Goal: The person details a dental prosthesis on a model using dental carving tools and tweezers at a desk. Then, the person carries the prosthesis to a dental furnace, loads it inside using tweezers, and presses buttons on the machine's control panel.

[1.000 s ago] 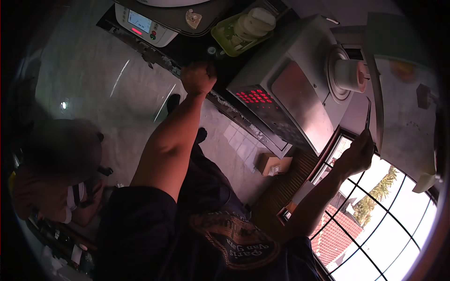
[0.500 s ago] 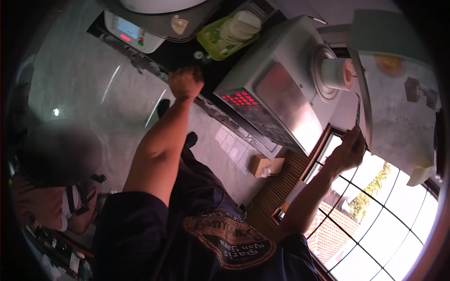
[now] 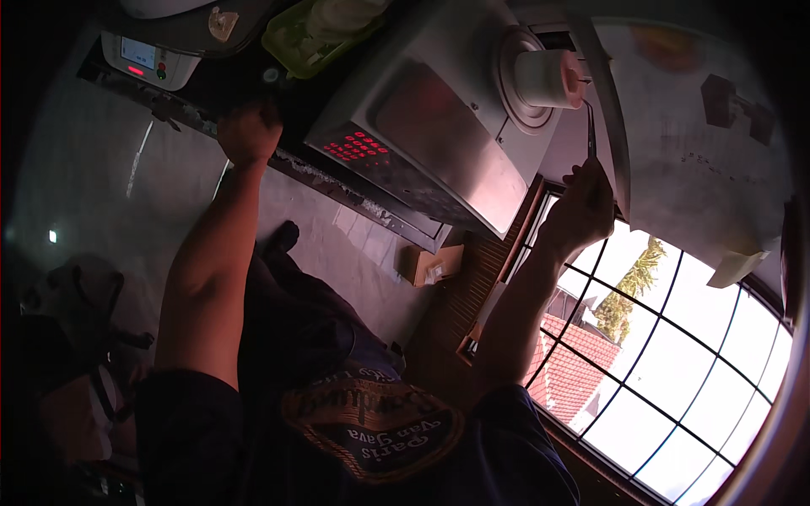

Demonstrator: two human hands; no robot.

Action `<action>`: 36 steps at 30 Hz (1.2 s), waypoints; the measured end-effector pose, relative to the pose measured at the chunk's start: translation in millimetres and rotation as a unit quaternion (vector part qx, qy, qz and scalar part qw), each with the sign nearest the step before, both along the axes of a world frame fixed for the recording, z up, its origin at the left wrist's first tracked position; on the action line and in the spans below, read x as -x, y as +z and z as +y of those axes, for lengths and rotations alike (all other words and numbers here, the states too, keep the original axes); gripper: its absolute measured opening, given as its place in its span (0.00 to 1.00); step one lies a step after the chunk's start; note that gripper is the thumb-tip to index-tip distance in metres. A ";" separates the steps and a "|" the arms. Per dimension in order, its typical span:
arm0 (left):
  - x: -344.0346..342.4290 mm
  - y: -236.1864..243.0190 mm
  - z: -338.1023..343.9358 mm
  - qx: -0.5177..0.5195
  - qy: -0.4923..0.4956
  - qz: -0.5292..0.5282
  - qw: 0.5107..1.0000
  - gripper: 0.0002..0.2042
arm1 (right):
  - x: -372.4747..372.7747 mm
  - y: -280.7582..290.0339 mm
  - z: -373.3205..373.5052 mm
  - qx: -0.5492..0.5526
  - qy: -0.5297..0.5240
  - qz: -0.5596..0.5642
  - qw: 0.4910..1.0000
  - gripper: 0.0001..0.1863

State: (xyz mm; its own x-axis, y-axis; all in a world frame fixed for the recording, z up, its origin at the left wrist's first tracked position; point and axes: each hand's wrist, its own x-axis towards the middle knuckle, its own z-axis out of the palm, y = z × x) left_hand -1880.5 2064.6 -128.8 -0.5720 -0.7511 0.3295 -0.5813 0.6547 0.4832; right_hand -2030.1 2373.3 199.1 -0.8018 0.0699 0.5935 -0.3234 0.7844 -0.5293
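At the right, my right hand (image 3: 582, 207) is closed on slim metal tweezers (image 3: 591, 135) that point up from my fingers. Their tips are at the pinkish open mouth of a white tube (image 3: 544, 79), which juts from a round flange on the side of a metal box-shaped machine (image 3: 439, 110). Whether the tips grip anything is too small to tell. My left hand (image 3: 249, 135) is closed at the front edge of the dark counter (image 3: 295, 160), left of the machine. Its fingertips are lost in shadow, near a small round pale object (image 3: 270, 76).
A green basket (image 3: 287, 42) with white items stands behind my left hand. Farther left is a device with a lit screen (image 3: 137, 52). A curved grey panel (image 3: 612, 110) hangs right of the tube. A cardboard box (image 3: 430, 266) lies below, near the barred window (image 3: 658, 354). A person (image 3: 76, 413) is at lower left.
The view has shifted and darkened, so the machine and counter sit farther left. The tweezers' tips have come up to the tube's mouth. My left hand stays at the counter edge.
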 end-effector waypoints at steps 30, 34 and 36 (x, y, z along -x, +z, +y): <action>-0.8 -3.4 2.3 0.005 0.000 -0.015 1.000 0.14 | 29.5 -13.4 -5.6 -0.101 0.028 0.096 0.990 0.09; -0.2 -5.9 -1.4 0.023 0.006 0.001 1.000 0.14 | 31.2 -13.2 -7.8 -0.097 0.025 0.089 0.991 0.09; -0.5 -6.4 -1.3 0.017 0.005 -0.007 1.000 0.14 | 31.1 -14.1 -9.2 -0.092 0.044 0.120 0.987 0.10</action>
